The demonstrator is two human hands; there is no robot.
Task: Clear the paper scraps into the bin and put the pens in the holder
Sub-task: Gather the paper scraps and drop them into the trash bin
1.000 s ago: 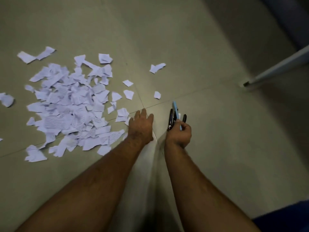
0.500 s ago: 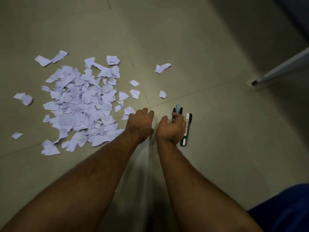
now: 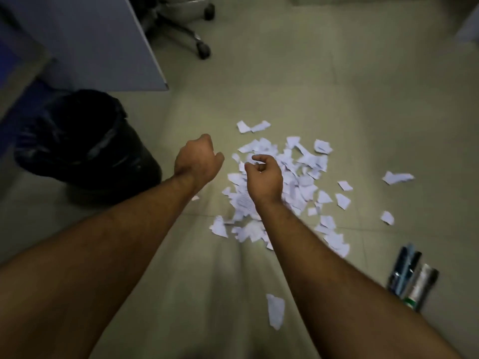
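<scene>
The paper scraps (image 3: 282,182) are spread just under the right hand (image 3: 263,177), the nearer one. Nothing is held by it or the left hand (image 3: 198,159); both are loosely curled. The bin (image 3: 85,141) stands to the left.

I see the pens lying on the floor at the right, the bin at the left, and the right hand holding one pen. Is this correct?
Not quite. In the head view the right hand holds no pen; its fingers are loosely curled above the paper scraps. The pens do lie on the floor at the right, and the bin stands at the left.
</scene>
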